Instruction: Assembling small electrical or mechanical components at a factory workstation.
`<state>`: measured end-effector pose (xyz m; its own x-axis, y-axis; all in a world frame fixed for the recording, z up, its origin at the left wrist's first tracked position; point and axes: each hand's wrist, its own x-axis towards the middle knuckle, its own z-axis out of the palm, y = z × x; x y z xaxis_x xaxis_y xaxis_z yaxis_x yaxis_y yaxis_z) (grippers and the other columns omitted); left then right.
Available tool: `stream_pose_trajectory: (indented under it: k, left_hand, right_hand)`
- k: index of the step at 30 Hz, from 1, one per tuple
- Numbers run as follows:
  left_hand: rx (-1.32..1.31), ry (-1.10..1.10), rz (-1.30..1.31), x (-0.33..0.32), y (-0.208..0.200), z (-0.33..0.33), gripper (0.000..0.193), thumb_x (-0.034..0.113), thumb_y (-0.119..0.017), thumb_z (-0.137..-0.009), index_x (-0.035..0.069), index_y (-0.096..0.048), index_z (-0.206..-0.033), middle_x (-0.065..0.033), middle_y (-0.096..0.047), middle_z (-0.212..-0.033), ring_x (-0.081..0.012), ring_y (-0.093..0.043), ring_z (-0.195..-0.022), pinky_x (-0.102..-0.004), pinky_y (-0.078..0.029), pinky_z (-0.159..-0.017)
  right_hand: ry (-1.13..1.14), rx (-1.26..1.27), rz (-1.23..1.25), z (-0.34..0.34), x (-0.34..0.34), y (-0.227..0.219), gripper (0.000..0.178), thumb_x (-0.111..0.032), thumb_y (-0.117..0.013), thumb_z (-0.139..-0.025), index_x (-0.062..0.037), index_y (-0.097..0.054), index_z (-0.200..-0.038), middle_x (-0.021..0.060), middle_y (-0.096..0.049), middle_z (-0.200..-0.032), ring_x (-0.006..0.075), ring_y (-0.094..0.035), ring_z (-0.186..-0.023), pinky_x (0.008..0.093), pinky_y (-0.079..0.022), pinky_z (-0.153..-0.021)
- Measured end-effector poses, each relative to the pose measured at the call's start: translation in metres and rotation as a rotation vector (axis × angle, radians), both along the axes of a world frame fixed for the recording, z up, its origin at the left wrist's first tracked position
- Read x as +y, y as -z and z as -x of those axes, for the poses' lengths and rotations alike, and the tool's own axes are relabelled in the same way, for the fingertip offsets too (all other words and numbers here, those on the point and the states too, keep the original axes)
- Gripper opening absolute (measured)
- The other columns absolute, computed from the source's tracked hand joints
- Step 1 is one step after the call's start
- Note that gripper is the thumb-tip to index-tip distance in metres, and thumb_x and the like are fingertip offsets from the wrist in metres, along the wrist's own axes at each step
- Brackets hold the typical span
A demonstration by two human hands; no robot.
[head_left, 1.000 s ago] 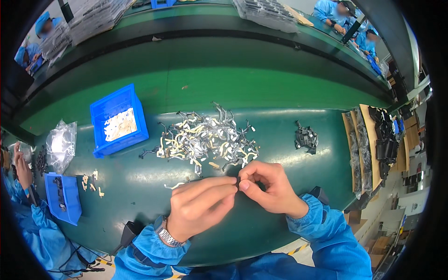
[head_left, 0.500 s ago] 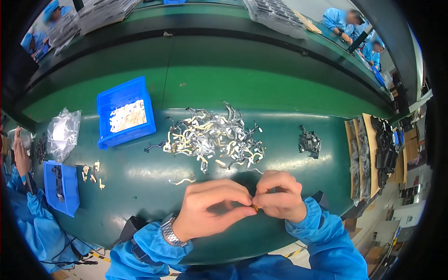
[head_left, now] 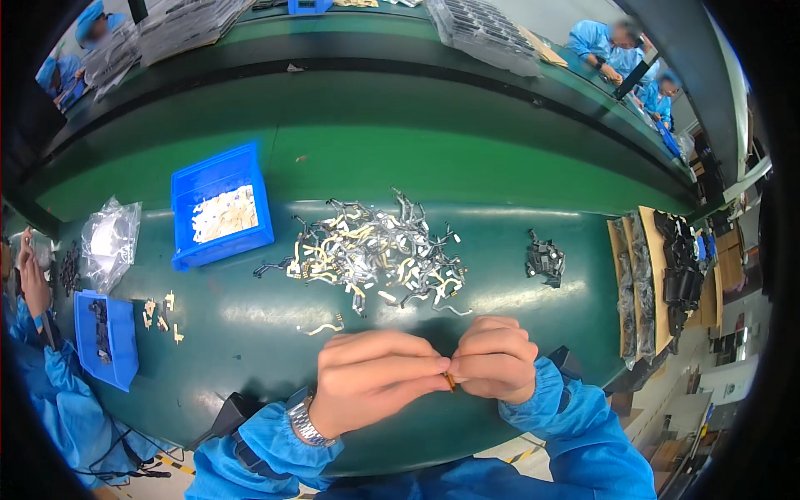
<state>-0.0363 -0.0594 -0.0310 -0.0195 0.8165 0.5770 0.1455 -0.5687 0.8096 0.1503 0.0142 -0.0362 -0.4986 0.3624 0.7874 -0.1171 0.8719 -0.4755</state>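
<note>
Close to the table's near edge, my left hand (head_left: 371, 379) and my right hand (head_left: 498, 358) meet fingertip to fingertip. Both are closed in a pinch on a small orange-brown strip (head_left: 451, 382), whose end pokes out below the fingers. Most of it is hidden, so I cannot tell its exact kind. Just beyond my left hand lies a single pale ribbon cable (head_left: 321, 329). Farther off is a loose pile of short white, yellow and black cables (head_left: 367, 254).
A blue bin (head_left: 185, 237) of small cream pieces stands at left, near a clear plastic bag (head_left: 112, 242) and a smaller blue bin (head_left: 125, 362). Small black parts (head_left: 546, 260) lie at right, with cardboard dividers (head_left: 654, 287) beyond. A co-worker's hand (head_left: 33, 283) shows far left.
My left fingers have drawn together, closing the gap between thumb and fingers. My right fingers have curled in more. The view has shifted slightly.
</note>
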Motion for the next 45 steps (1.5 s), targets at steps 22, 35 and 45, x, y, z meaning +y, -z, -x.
stream_pose_trajectory:
  k: [22,35,45]
  left_hand:
    - [0.090,-0.025,-0.024,0.002,-0.004,0.003,0.014,0.004,-0.085,-0.070,0.003,-0.076,-0.081,-0.0071,-0.072,-0.079,-0.0157,-0.069,-0.064,-0.0245,-0.053,-0.055]
    - [0.008,-0.014,0.030,0.000,-0.002,0.000,0.016,0.002,-0.083,-0.071,0.004,-0.074,-0.085,-0.0077,-0.070,-0.082,-0.0213,-0.066,-0.062,-0.0298,-0.052,-0.054]
    - [0.099,-0.068,-0.083,-0.001,-0.003,0.000,0.015,0.001,-0.084,-0.069,0.005,-0.075,-0.080,-0.0061,-0.071,-0.079,-0.0165,-0.067,-0.060,-0.0249,-0.050,-0.052]
  right_hand:
    - [-0.009,0.012,0.222,0.003,-0.003,0.000,0.015,-0.004,-0.082,-0.073,-0.0048,-0.071,-0.083,0.0064,-0.068,-0.081,0.0173,-0.062,-0.059,0.0269,-0.050,-0.053]
    - [-0.079,0.004,0.208,-0.001,-0.002,0.003,0.010,-0.002,-0.075,-0.084,-0.0019,-0.065,-0.083,0.0092,-0.063,-0.084,0.0172,-0.063,-0.060,0.0283,-0.048,-0.051]
    - [-0.055,0.040,0.099,0.003,-0.004,0.004,0.017,0.000,-0.080,-0.078,-0.0010,-0.066,-0.087,0.0092,-0.063,-0.087,0.0173,-0.064,-0.056,0.0290,-0.049,-0.047]
